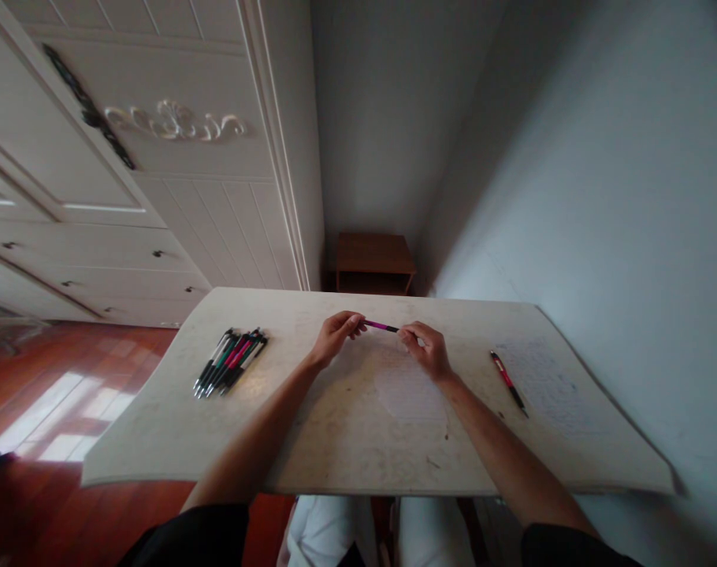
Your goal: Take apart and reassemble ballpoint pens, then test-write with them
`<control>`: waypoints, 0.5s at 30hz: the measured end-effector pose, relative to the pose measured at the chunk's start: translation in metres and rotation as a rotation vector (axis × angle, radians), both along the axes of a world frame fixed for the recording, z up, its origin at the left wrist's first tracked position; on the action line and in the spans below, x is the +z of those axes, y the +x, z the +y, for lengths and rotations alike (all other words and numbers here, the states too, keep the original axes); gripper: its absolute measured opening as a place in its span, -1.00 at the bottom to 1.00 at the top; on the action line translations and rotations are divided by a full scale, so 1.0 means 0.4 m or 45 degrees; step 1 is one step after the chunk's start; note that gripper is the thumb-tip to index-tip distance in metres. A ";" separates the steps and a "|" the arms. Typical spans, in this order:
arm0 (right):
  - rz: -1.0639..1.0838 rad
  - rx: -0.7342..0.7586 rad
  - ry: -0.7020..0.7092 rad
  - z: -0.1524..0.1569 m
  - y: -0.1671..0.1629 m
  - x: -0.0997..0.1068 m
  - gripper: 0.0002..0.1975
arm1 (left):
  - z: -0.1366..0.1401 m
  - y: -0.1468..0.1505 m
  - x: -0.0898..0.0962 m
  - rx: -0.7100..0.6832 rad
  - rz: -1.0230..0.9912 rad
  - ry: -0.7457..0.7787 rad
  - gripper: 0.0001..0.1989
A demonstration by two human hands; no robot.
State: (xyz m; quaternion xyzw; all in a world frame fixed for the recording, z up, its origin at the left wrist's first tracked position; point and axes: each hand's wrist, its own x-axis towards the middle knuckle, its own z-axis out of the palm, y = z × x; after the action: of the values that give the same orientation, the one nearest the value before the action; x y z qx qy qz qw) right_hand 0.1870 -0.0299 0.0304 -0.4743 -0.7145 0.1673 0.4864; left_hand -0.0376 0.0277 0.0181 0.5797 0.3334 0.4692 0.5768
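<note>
Between my two hands, a purple and black pen [382,325] is held almost level above the far middle of the table. My left hand [338,334] pinches one end, and the fingers of my right hand [426,346] are closed on the black end; both tips are hidden by the fingers. Below my right hand lies a sheet of paper with faint writing [409,390]. To the left, several pens [232,362] in white, green, pink and black lie bunched side by side. A red and black pen [508,382] rests alone to the right of my right arm.
The worn whitish table [335,453] spans the space before me. Another written sheet [556,390] lies near its right side, by the grey wall [624,236]. A white cabinet [217,205] stands behind at left; a small brown wooden stand [373,253] is beyond the far edge.
</note>
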 end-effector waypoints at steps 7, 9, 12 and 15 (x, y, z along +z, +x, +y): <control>-0.003 -0.011 0.008 0.000 -0.001 0.003 -0.72 | 0.005 0.001 -0.004 -0.081 -0.234 -0.070 -0.44; -0.002 -0.001 0.009 0.000 -0.003 0.005 -0.71 | 0.005 0.002 -0.004 0.003 -0.198 -0.076 -0.52; 0.003 0.009 0.009 0.000 -0.003 0.004 -0.71 | 0.004 0.002 -0.003 0.097 -0.043 -0.078 -0.63; -0.006 0.011 0.000 0.000 -0.001 0.001 -0.70 | 0.002 0.002 -0.003 0.057 0.040 -0.053 -0.59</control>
State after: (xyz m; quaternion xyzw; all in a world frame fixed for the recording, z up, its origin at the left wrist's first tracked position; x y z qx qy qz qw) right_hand 0.1866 -0.0297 0.0308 -0.4716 -0.7176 0.1681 0.4841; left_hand -0.0369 0.0283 0.0167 0.5673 0.3651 0.4657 0.5727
